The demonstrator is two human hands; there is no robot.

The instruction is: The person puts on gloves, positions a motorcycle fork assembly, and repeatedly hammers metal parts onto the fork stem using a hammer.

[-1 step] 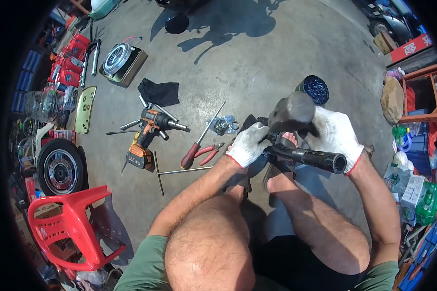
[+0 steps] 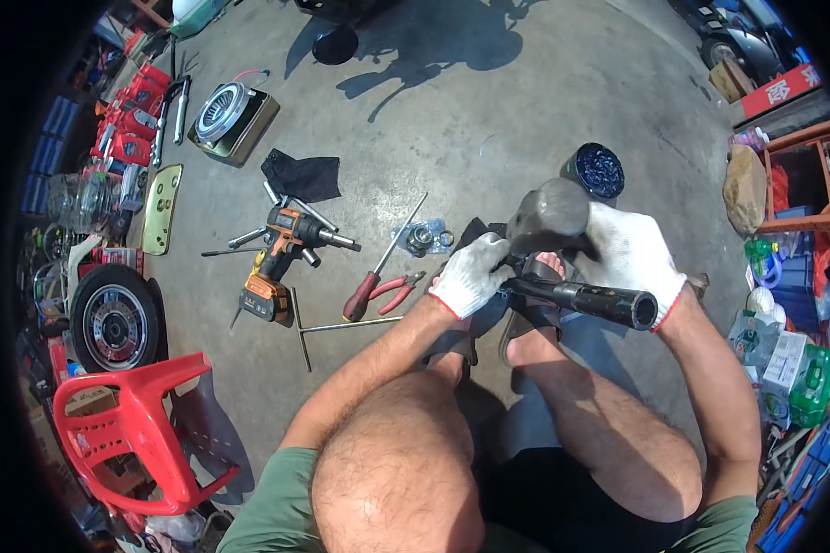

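While your left hand [image 2: 473,275] grips the black tube [image 2: 592,300], seemingly to steady it, your right hand [image 2: 629,251] clasps a grey-headed hammer [image 2: 551,217]

On my feed's left I log: one red plastic chair [image 2: 143,433]; one black-tyred wheel [image 2: 114,327], near the chair; one elongated olive plate [image 2: 161,210]; red containers [image 2: 131,147], grouped. Right: one tan stone [image 2: 745,189], beside an orange metal rack [image 2: 807,224]; one green bottle [image 2: 810,387].
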